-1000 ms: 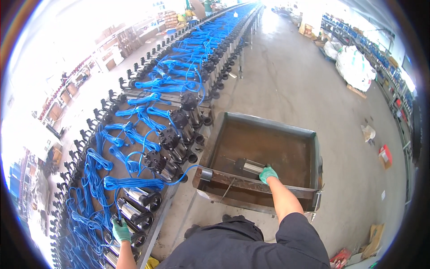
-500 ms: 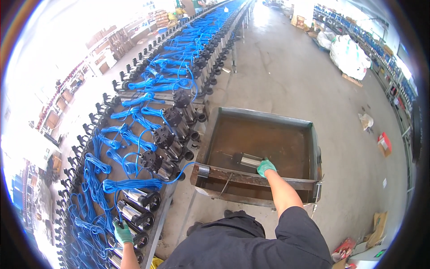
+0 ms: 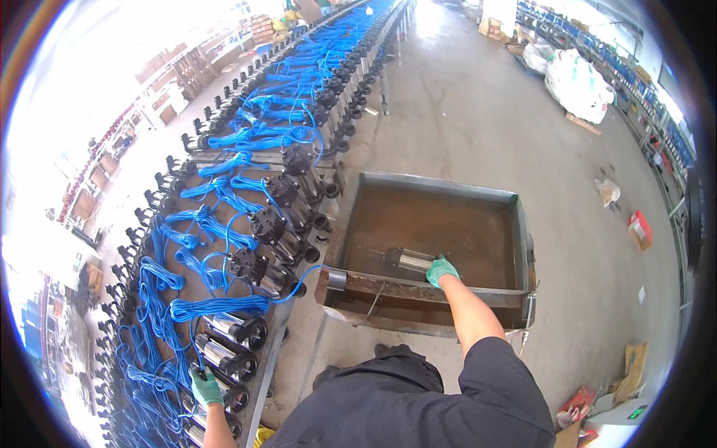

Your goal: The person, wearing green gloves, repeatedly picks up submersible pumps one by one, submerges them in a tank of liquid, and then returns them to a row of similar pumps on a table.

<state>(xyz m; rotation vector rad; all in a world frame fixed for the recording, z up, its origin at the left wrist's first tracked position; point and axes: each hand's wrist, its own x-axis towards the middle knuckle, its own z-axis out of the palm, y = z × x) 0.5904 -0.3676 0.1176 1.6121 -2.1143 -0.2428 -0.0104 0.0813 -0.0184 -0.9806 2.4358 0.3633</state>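
Observation:
My right hand point(image 3: 441, 272), in a green glove, grips the near end of a steel cylindrical pump point(image 3: 414, 260). The pump lies on its side inside a metal tank point(image 3: 441, 183) of brownish water, close to the crossbar; how deep it sits I cannot tell. Its dark end points left. Over on the bench, my gloved left hand point(image 3: 205, 386) is closed among the lying pumps point(image 3: 217, 354), thumb and fingers around something dark that I cannot make out. Bundled blue cable point(image 3: 219, 307) rests beside that hand and above the pumps.
Upright pumps point(image 3: 258, 271) line the right edge of the long bench. A blue cable point(image 3: 302, 282) spans from bench to tank rim, beside a grey cylinder point(image 3: 337, 280). White sacks point(image 3: 579, 86) and a red box point(image 3: 639, 230) are on the floor to the right.
The whole view has shifted slightly up and left. Relative to the tank and bench, both hands and the held pump are in nearly the same places.

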